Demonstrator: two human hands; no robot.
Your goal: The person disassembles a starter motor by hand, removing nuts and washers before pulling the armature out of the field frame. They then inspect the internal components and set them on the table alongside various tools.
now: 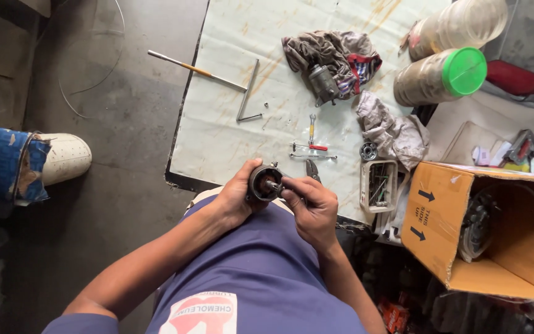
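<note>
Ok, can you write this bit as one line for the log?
left hand: holds round metal part | right hand: fingers on its shaft | pliers: on table

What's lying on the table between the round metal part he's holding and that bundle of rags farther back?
In the head view, between the round metal part and the rag bundle lie small hand tools: a red-handled tool and a yellow-handled screwdriver, on the stained white sheet.

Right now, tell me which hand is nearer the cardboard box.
Right. The right hand is beside the round metal part, closer to the cardboard box; the left hand is farther.
</note>
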